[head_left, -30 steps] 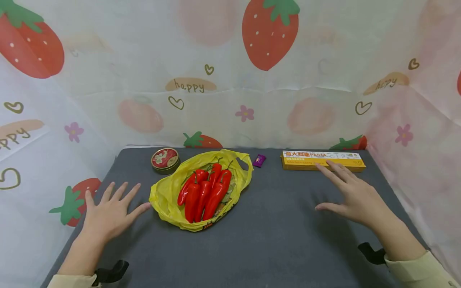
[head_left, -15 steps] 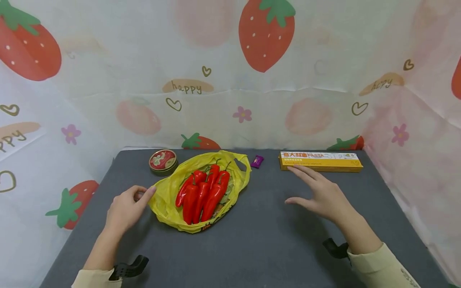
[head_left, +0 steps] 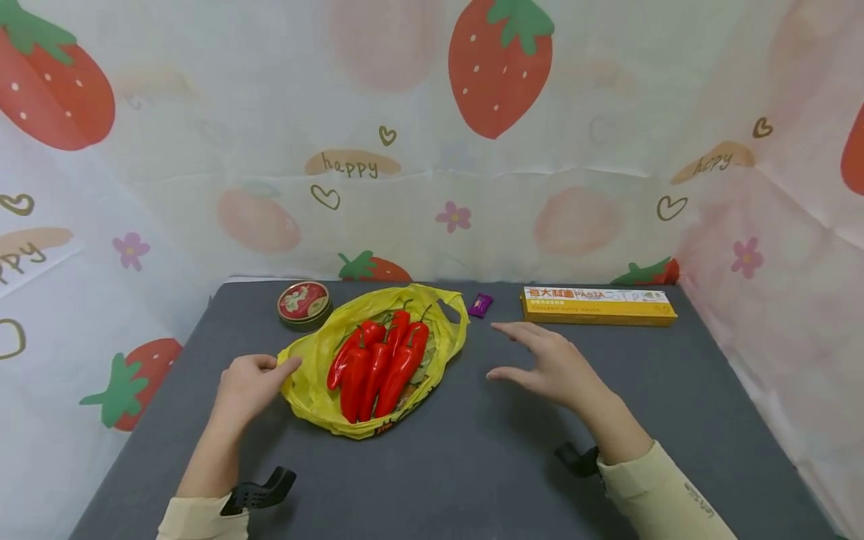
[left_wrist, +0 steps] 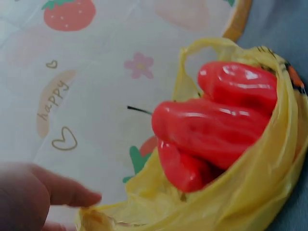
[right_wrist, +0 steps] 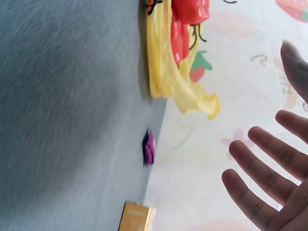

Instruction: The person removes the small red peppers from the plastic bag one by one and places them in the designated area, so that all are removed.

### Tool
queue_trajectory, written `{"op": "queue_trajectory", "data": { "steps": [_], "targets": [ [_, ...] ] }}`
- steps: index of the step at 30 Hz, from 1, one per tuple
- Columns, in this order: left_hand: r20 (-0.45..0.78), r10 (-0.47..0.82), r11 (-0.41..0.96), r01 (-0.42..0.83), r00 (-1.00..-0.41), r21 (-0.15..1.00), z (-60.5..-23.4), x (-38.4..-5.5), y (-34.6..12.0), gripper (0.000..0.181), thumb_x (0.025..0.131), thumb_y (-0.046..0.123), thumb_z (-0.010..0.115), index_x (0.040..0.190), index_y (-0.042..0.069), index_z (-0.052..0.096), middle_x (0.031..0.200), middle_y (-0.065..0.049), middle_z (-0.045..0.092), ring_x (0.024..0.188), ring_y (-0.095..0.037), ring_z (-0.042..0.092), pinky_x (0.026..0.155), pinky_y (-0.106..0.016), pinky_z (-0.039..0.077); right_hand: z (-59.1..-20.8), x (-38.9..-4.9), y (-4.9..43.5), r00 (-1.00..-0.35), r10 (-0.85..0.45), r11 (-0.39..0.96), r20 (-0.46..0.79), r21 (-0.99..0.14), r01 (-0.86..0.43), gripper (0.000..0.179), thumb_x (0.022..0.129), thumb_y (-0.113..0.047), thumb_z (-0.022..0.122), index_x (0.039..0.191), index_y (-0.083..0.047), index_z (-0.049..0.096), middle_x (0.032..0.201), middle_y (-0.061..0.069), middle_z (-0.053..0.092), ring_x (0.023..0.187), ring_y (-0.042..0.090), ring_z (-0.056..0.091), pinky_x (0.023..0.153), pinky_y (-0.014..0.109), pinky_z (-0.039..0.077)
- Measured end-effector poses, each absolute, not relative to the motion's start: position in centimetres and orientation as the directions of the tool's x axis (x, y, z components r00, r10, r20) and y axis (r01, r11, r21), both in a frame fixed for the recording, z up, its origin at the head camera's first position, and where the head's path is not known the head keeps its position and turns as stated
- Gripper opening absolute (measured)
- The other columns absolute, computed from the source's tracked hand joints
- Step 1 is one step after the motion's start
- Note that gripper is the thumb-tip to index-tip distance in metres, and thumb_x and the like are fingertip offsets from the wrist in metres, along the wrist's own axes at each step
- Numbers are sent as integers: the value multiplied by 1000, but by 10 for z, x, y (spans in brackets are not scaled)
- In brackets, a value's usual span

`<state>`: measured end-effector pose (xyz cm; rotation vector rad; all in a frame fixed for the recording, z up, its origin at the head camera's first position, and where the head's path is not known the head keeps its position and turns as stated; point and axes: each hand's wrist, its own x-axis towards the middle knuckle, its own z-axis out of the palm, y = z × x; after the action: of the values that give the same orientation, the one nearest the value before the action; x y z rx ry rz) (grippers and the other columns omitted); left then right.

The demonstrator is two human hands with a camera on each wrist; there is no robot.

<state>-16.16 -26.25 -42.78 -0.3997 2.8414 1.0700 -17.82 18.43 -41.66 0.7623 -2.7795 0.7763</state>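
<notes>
A yellow plastic bag [head_left: 307,394] lies spread on the table with several glossy red peppers [head_left: 378,371] inside it. At the bag's left edge my left hand [head_left: 251,386] pinches the thin plastic between thumb and curled fingers. The left wrist view has the fingertips [left_wrist: 84,196] right at a corner of the bag, below the peppers. My right hand [head_left: 550,367] hovers to the right of the bag, thumb and fingers spread apart, holding nothing. Its fingers [right_wrist: 262,173] show straight and separated in the right wrist view.
Behind the bag stands a round red-topped tin [head_left: 304,304]. A small purple wrapped candy [head_left: 481,305] lies to the bag's right, near the back edge. Farther right is a yellow and white pasta box [head_left: 597,307]. Printed cloth [head_left: 418,90] hangs around the grey table [head_left: 432,487].
My left hand has moved right to the bag, its spread fingers closing onto the edge. My right hand has swung left from the pasta box toward the bag.
</notes>
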Motion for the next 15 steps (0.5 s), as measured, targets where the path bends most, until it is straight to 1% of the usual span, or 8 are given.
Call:
{"op": "queue_trajectory", "data": {
  "steps": [1, 2, 5, 9, 12, 15],
  "targets": [
    [-155, -215, 714, -263, -964, 649, -427, -162, -262, 46, 97, 45, 61, 88, 1, 71, 66, -5, 52, 64, -22, 46, 54, -31, 36, -418, -180, 181, -856, -436, 729, 278, -448, -517, 75, 78, -47, 85, 143, -22, 58, 126, 4, 67, 107, 21, 66, 85, 44, 56],
    [-146, -217, 704, -258, -965, 662, -427, -162, -261, 42, 98, 41, 61, 89, 0, 71, 66, -4, 52, 64, -22, 46, 54, -31, 36, -418, -181, 178, -855, -438, 719, 278, -462, -519, 74, 78, -46, 85, 143, -22, 58, 125, 4, 67, 107, 20, 66, 85, 44, 56],
    [-131, -237, 670, -260, -963, 696, -427, -163, -260, 39, 99, 36, 59, 97, -1, 71, 73, -6, 55, 68, -22, 47, 55, -31, 37, -419, -186, 170, -850, -446, 667, 280, -530, -524, 71, 79, -42, 85, 141, -19, 60, 127, 4, 68, 107, 21, 67, 86, 43, 57],
    [-147, -248, 597, -270, -958, 755, -432, -165, -262, 46, 100, 43, 59, 111, -1, 69, 80, -5, 60, 75, -23, 50, 58, -30, 40, -417, -191, 159, -849, -452, 589, 274, -624, -514, 66, 81, -35, 85, 139, -15, 61, 130, 5, 67, 110, 22, 68, 90, 45, 57],
    [-141, -240, 534, -252, -960, 807, -437, -166, -264, 51, 99, 48, 61, 116, 0, 67, 81, -1, 65, 79, -23, 55, 63, -26, 45, -415, -195, 151, -851, -458, 564, 257, -656, -502, 63, 83, -35, 84, 139, -16, 61, 129, 5, 68, 109, 22, 69, 90, 43, 57],
    [-131, -231, 479, -230, -964, 847, -441, -164, -266, 56, 97, 51, 63, 120, 1, 66, 83, 3, 69, 83, -20, 59, 70, -23, 50, -416, -200, 143, -849, -467, 539, 247, -682, -494, 60, 85, -34, 82, 138, -15, 62, 127, 6, 69, 108, 23, 70, 89, 43, 58]
  ]
}}
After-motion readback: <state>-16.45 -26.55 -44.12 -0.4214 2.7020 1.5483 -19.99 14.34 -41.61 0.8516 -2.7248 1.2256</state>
